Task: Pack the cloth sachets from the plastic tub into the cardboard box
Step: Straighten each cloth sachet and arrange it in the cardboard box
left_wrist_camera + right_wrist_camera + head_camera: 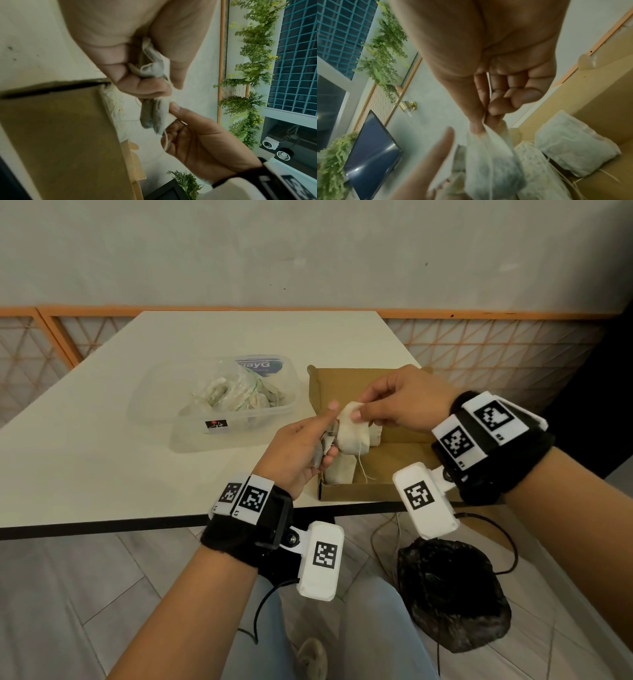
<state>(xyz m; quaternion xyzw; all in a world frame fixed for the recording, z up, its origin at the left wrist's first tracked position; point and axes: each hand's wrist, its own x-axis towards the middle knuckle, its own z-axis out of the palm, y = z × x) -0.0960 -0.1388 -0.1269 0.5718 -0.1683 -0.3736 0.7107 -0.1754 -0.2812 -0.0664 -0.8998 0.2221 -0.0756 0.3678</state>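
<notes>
Head: my right hand (404,402) is pinching a sachet (352,429) over the cardboard box (394,470); my left hand (301,450) is gripping more beside it. Plastic tub (212,402) sitting left on the tabletop (102,440). Left wrist: fingers (130,81) curling round cloth. Right wrist: thumb and forefinger clamping the sachet's corner.

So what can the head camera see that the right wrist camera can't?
Only the head view shows the plastic tub with sachets left in it, the table, the wrist bands, the person's legs and a dark bag on the floor.

Only the right wrist view shows a dark screen, hanging green plants and a blue grid window.

Both show the right hand pinching a cloth sachet, the left hand holding another, and the cardboard box with sachets already inside.
</notes>
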